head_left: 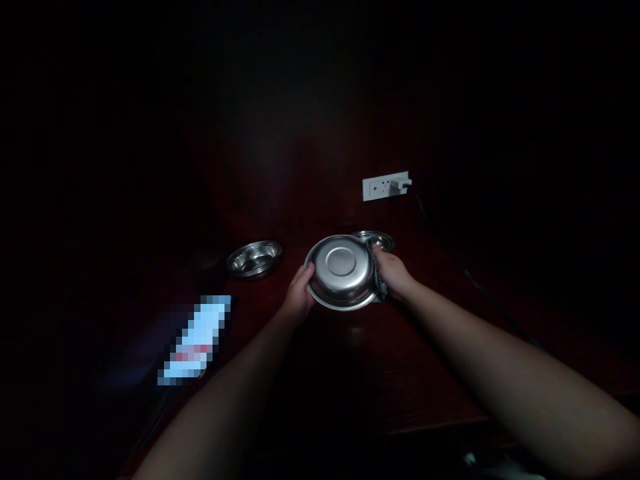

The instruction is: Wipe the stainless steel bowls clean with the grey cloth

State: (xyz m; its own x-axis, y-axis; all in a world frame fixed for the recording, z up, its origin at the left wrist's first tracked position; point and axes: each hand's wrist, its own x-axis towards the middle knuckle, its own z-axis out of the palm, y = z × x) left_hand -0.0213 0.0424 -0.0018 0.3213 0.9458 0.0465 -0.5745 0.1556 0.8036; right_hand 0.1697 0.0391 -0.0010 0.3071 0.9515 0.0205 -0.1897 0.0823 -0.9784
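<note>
A shiny metal bowl (342,270) is held up in front of me, its underside with a round raised ring turned toward the camera. My left hand (299,293) grips its left rim, thumb on the outer wall. On the other side, my right hand (393,270) is closed on a dark patterned cloth (380,283) pressed against the bowl's right edge. Most of the right fingers are hidden by cloth and bowl. Behind the right hand lies another metal dish (383,239), partly covered from view.
Metal bowls (255,260), seemingly stacked, stand at left on the dark red table (430,387). A lit, blurred-out screen (197,340) lies near my left forearm. On the back wall is a white socket panel (377,188) with a plugged-in adapter (401,183). A thin cable (473,279) runs along the right.
</note>
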